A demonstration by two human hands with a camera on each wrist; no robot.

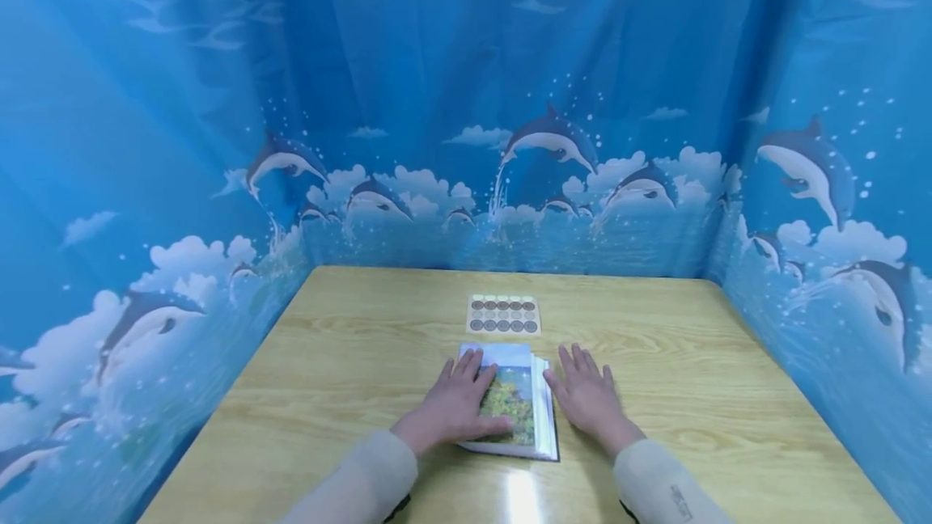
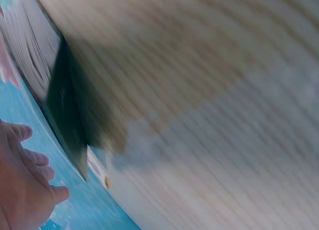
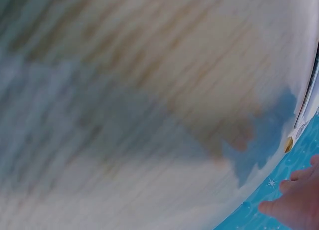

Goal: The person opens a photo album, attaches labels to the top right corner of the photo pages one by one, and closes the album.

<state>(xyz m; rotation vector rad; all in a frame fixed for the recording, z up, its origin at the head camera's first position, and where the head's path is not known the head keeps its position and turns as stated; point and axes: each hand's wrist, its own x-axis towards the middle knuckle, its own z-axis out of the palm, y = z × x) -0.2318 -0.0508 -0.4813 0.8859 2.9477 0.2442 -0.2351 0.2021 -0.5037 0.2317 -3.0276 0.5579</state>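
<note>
A thick book (image 1: 513,399) with a picture of yellow flowers under a blue sky on its cover lies near the middle of the table. Across its left part rests my left hand (image 1: 455,403), fingers spread and straight, hiding some of the cover. Just off the book's right edge is my right hand (image 1: 588,401), held flat over the tabletop with its fingers extended, holding nothing. The left wrist view has the dark green spine (image 2: 65,103) of the book and its page block, with the left hand (image 2: 22,185) in the corner. Low in the right wrist view, the right hand (image 3: 296,205) appears.
Behind the book lies a pale sheet with rows of round coin-like discs (image 1: 504,315). The wood-grain table (image 1: 349,330) has blue dolphin-print curtains (image 1: 437,103) along its back and both sides. Light glares off the front of the tabletop.
</note>
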